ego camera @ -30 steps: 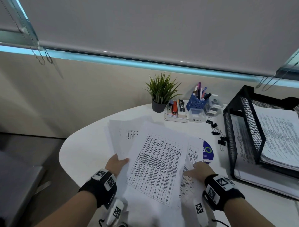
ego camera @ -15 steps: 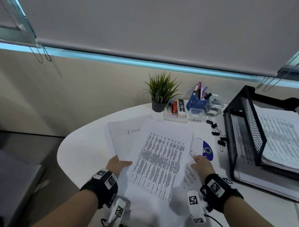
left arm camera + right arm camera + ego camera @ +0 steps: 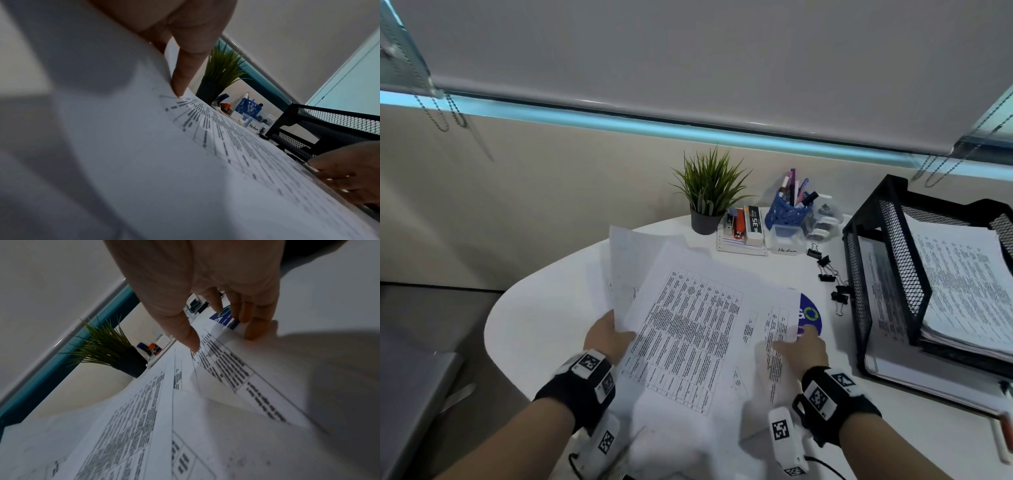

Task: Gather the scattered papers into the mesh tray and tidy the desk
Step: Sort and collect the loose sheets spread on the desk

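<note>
Several printed sheets (image 3: 698, 329) lie overlapped on the round white table (image 3: 541, 308) in front of me. My left hand (image 3: 607, 337) grips their left edge, thumb (image 3: 183, 78) on top, and the left sheets stand raised off the table. My right hand (image 3: 799, 346) rests on the right edge of the sheets with fairly straight fingers (image 3: 252, 327), its thumb (image 3: 189, 339) lying on the print. A purple round disc (image 3: 810, 317) pokes out from under that edge. The black two-tier mesh tray (image 3: 900, 260) stands at the right and holds a paper stack (image 3: 962, 281).
At the back of the table stand a potted plant (image 3: 709, 192), a blue pen cup (image 3: 789, 212), a small tray with stapler and staple box (image 3: 743, 226) and a clear box labelled Medium (image 3: 787, 240). Black binder clips (image 3: 828, 274) lie beside the mesh tray.
My left hand has lifted the left side of the sheets, so they stand higher and more tilted. My right hand has slid forward to the right edge by the purple disc.
</note>
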Action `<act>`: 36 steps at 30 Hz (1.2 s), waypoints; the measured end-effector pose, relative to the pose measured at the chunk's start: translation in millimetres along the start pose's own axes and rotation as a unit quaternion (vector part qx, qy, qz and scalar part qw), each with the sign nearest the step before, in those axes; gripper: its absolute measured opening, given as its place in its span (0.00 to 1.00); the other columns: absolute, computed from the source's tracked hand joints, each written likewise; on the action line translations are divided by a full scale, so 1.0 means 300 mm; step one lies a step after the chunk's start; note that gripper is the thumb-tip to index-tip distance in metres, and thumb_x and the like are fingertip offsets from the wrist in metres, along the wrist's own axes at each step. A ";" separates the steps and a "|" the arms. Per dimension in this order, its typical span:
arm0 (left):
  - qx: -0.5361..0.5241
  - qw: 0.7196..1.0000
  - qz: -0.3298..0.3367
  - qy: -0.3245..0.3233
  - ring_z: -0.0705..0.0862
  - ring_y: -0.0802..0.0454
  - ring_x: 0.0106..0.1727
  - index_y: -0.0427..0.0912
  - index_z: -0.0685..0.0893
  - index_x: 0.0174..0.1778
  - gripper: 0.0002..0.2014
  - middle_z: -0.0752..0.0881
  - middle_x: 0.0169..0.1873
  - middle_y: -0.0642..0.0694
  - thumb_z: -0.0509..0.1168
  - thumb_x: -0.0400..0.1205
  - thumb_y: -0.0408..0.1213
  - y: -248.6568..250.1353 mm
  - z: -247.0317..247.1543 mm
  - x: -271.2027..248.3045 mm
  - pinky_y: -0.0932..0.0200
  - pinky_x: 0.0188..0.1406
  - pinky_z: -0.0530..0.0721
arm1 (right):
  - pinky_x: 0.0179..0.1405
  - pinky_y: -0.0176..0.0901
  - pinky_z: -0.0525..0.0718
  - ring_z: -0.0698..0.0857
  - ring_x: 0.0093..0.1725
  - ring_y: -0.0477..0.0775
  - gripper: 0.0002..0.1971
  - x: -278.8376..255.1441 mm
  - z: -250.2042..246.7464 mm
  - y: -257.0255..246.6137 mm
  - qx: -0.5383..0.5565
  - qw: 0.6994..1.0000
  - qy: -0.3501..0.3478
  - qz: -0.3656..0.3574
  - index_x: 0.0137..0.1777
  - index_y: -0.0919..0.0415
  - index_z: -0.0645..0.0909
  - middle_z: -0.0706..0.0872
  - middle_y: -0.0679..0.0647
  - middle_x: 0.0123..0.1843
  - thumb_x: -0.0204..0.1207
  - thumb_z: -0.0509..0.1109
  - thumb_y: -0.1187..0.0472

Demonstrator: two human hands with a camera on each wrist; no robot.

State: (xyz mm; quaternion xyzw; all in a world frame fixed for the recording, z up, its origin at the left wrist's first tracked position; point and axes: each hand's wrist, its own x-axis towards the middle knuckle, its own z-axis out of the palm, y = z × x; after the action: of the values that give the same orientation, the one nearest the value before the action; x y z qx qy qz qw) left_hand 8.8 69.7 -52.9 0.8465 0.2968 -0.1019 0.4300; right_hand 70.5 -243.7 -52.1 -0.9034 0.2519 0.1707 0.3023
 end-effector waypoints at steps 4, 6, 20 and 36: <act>0.049 0.998 0.040 -0.004 0.83 0.38 0.55 0.29 0.81 0.57 0.17 0.85 0.55 0.34 0.69 0.72 0.27 0.031 0.003 0.003 0.49 0.56 0.82 | 0.42 0.43 0.80 0.80 0.53 0.62 0.20 -0.002 0.022 0.000 0.035 0.999 -0.029 -0.027 0.58 0.68 0.70 0.80 0.66 0.59 0.69 0.71 0.69; 0.046 0.998 0.037 -0.032 0.81 0.38 0.59 0.29 0.79 0.62 0.18 0.84 0.58 0.35 0.66 0.75 0.25 0.045 0.013 -0.002 0.56 0.56 0.78 | 0.35 0.38 0.75 0.80 0.46 0.57 0.12 -0.003 0.024 -0.003 0.051 0.997 -0.041 -0.049 0.53 0.68 0.73 0.84 0.63 0.53 0.71 0.67 0.73; 0.213 0.976 0.037 -0.032 0.52 0.40 0.82 0.45 0.75 0.72 0.27 0.55 0.81 0.36 0.68 0.75 0.45 0.053 0.009 -0.013 0.48 0.81 0.53 | 0.56 0.61 0.84 0.86 0.48 0.64 0.16 0.086 0.015 0.048 0.243 0.967 -0.075 0.012 0.49 0.65 0.77 0.86 0.66 0.49 0.62 0.73 0.72; 0.251 0.962 0.094 -0.062 0.47 0.48 0.83 0.40 0.51 0.82 0.47 0.47 0.83 0.44 0.65 0.75 0.59 0.021 0.061 -0.020 0.48 0.82 0.48 | 0.63 0.56 0.79 0.85 0.54 0.53 0.23 0.018 0.046 -0.039 0.245 0.951 -0.180 -0.057 0.65 0.60 0.75 0.85 0.54 0.58 0.71 0.75 0.58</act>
State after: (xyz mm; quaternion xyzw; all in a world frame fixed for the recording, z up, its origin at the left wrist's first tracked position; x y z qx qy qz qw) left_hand 9.1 49.8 -57.3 0.9432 0.1538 -0.1847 0.2292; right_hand 79.2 -228.8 -59.9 -0.7684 0.1752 0.2460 0.5643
